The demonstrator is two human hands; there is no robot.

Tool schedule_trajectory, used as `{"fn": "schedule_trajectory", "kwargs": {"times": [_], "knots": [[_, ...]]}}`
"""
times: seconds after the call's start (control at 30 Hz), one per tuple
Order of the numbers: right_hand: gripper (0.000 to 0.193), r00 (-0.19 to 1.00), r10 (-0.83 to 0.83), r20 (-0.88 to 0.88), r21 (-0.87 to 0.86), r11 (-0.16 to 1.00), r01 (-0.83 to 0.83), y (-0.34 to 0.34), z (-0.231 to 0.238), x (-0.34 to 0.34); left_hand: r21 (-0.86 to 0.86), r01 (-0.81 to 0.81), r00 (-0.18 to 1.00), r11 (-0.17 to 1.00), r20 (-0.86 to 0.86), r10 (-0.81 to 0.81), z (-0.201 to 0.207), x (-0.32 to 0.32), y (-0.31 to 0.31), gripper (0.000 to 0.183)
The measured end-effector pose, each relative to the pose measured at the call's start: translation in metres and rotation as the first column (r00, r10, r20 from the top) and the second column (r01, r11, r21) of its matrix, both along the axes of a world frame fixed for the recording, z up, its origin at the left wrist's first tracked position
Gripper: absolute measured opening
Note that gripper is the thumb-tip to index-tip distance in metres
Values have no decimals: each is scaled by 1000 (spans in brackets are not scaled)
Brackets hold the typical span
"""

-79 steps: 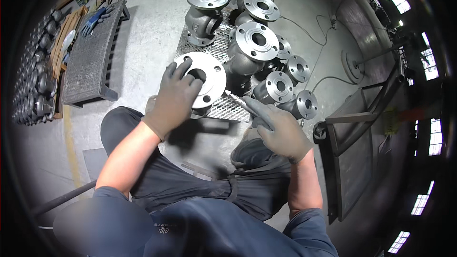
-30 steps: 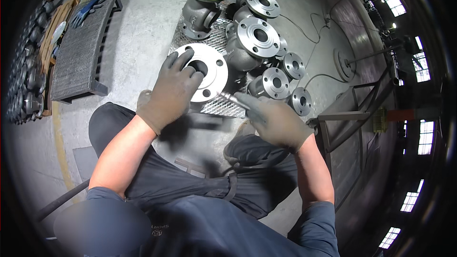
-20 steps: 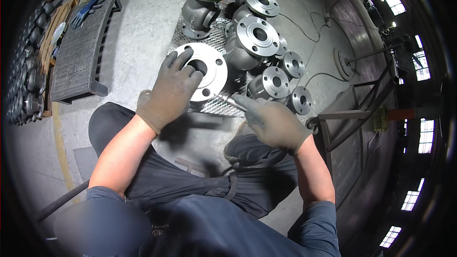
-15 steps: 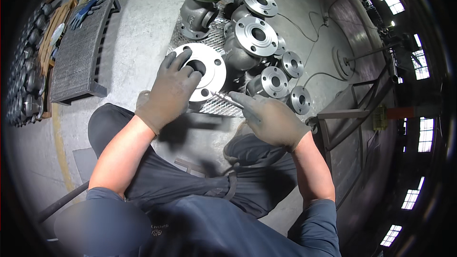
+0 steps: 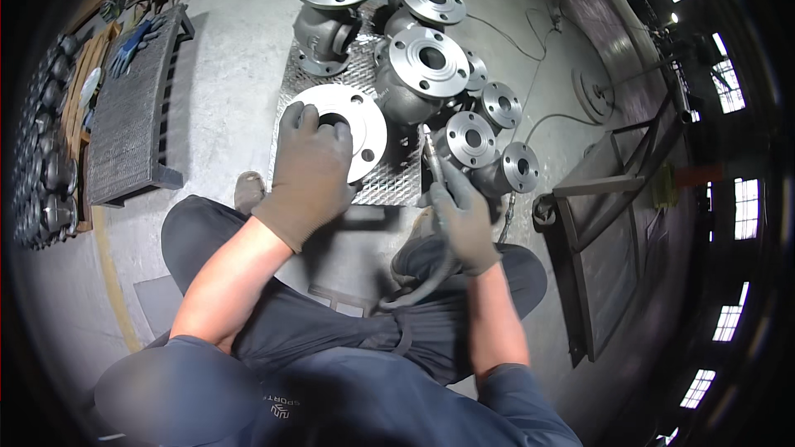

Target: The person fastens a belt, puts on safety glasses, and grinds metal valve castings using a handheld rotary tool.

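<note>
A bright flanged valve body [image 5: 370, 126] stands before me on a tread-plate surface [image 5: 396, 189]. My gloved left hand [image 5: 313, 167] is closed on its flange, with the fingers curled over the edge of the centre bore. To the right, my gloved right hand [image 5: 465, 225] grips a slim pencil-shaped air grinder [image 5: 432, 154], tip pointing up and away from me. The tip is apart from the flange. A grey hose [image 5: 436, 281] runs from the tool back toward my lap. My fingers hide part of the bore.
Several grey valve bodies [image 5: 411, 99] with machined flanges crowd beyond and right of the work. A low metal bench [image 5: 132, 124] stands left, with a blue glove [image 5: 128, 54] at its far end. Castings [image 5: 51, 145] line the far left. A metal frame [image 5: 598, 189] stands right; cables cross the floor.
My right hand has drawn the air grinder away from the flange to the right and turned its tip upward. My left hand stays on the flange, which looks slightly rotated.
</note>
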State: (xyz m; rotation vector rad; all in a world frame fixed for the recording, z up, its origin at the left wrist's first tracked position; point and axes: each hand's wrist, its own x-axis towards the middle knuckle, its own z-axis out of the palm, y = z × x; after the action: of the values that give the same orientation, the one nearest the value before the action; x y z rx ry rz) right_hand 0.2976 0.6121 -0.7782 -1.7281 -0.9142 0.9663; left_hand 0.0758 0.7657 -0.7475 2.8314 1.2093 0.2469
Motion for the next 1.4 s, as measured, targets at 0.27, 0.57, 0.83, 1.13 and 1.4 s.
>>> {"fn": "schedule_trajectory", "kwargs": {"times": [0.27,0.57,0.83,1.13,1.4], "knots": [[39,945,-230,-234,-85,973,216,-17,-74,-42,-43,494,865,868,128,-486,0,-8,-2,106],[41,892,-304,-334,-133,952,274,-23,-69,-37,27,468,876,883,119,-468,-14,0,-2,88],[61,908,-238,-345,-152,969,196,-37,-70,-34,-344,-188,874,920,369,317,-13,-42,39,93],[70,953,-52,-300,-138,990,11,-19,-78,-54,-651,-288,642,702,413,646,-36,-106,19,100],[68,984,-35,-177,-152,988,8,-24,-64,-47,-698,-209,648,685,427,631,-19,-102,0,104]]}}
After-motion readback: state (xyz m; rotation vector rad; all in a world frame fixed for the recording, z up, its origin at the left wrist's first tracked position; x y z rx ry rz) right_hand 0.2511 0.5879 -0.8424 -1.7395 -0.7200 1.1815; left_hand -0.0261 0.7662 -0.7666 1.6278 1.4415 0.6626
